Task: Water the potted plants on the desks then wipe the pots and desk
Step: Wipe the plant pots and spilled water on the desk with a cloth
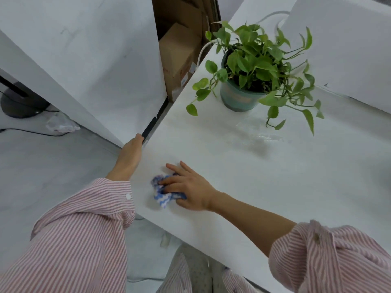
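Observation:
A leafy green plant [257,58] grows in a teal pot [237,98] at the far side of the white desk [285,176]. My right hand [188,185] presses a crumpled blue-and-white cloth [163,192] onto the desk near its left edge, fingers spread over it and thumb tucked beside it. My left hand [130,154] rests along the desk's left edge by a black bracket [155,121]; its fingers are hidden behind the edge. A wet patch [256,134] glistens on the desk in front of the pot.
White partition panels stand to the left [84,56] and back right [342,43]. Cardboard boxes [179,53] sit in the gap behind the desk. A dark fan base [21,104], a cable and a crumpled plastic bag [61,124] lie on the floor at left.

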A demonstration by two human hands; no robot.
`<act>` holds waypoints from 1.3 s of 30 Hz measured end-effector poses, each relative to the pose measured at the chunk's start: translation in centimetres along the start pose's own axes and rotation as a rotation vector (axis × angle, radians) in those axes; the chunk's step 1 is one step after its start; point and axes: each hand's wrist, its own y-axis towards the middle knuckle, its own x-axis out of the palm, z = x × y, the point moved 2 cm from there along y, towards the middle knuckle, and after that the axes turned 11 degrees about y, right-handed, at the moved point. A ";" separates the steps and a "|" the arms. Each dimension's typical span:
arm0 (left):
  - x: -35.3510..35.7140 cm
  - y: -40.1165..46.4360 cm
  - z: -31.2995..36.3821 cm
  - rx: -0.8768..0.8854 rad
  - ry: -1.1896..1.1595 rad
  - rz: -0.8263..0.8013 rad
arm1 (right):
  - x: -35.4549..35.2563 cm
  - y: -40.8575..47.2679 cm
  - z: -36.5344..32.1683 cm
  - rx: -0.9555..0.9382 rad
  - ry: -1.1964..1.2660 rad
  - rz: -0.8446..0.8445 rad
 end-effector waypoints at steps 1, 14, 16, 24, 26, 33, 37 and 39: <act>0.8 -0.7 0.5 0.066 0.077 0.032 | -0.7 -1.6 0.5 0.018 -0.018 0.039; 14.6 -8.2 5.1 0.425 0.964 0.143 | -8.4 -20.0 8.1 0.699 -0.232 0.612; 15.8 -8.1 5.6 0.420 0.963 0.134 | -10.4 -21.1 9.8 0.868 -0.255 0.702; 14.8 -7.3 5.4 0.429 0.835 0.153 | -14.5 -14.2 13.3 0.901 -0.194 0.771; 14.0 -7.0 5.7 0.462 0.698 0.181 | -12.8 -10.5 12.0 0.775 -0.166 0.646; 11.5 -6.9 4.4 0.342 0.507 0.351 | -7.6 -10.2 4.2 0.516 0.295 0.514; 12.2 -7.0 5.3 0.334 0.589 0.334 | -11.7 -16.0 6.0 0.814 0.363 0.955; 12.9 -7.0 5.9 0.342 0.612 0.291 | -13.2 -18.8 7.9 0.924 0.194 1.044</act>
